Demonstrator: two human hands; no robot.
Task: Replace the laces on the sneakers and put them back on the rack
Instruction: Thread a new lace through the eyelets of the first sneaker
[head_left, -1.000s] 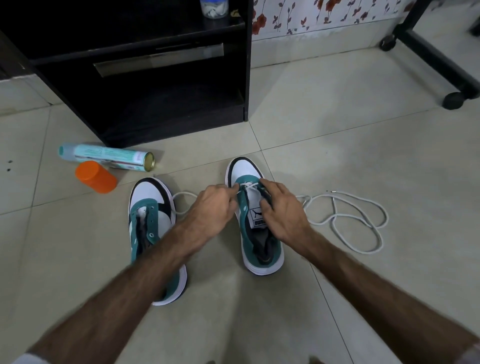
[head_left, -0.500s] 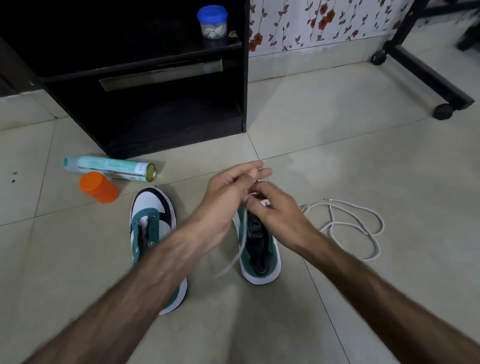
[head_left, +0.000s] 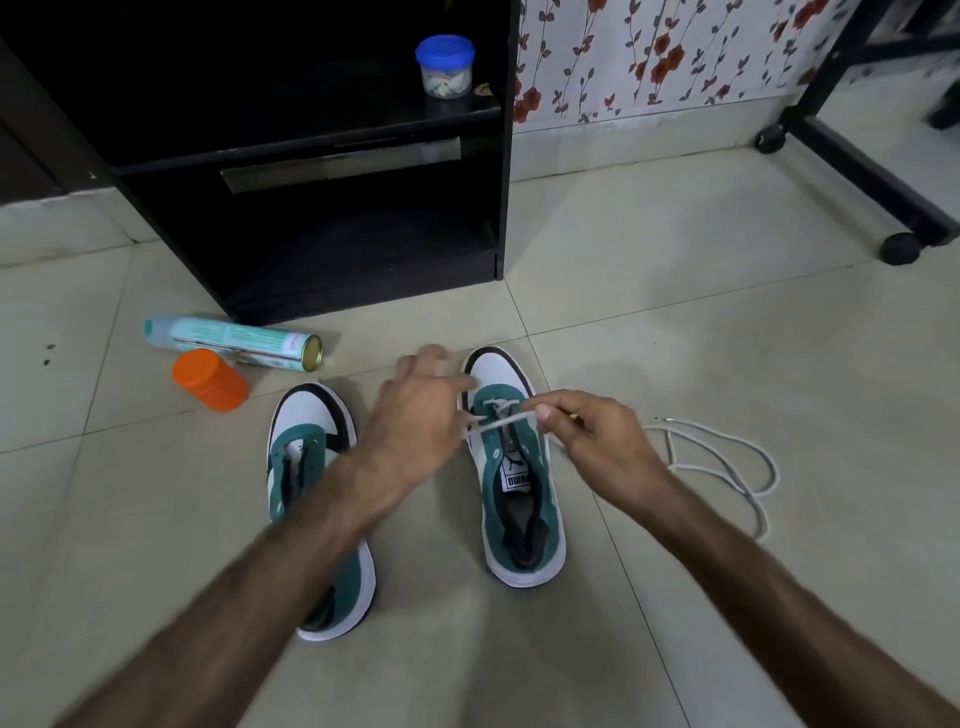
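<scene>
My right hand (head_left: 597, 441) pinches the flat white lace (head_left: 506, 422) above the right green-and-white suede sneaker (head_left: 511, 467) on the tiled floor (head_left: 675, 322). The lace runs leftward across the eyelets toward my left hand (head_left: 415, 421), which is blurred, fingers spread. I reckon that nearer hand takes the end.

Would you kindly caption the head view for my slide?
Right hand pinches a white lace threaded through the right sneaker; left hand reaches alongside.

Two sneakers (head_left: 519, 467) side by side on floor (head_left: 727, 312), rack (head_left: 363, 234) behind, loose lace (head_left: 727, 457) right
</scene>
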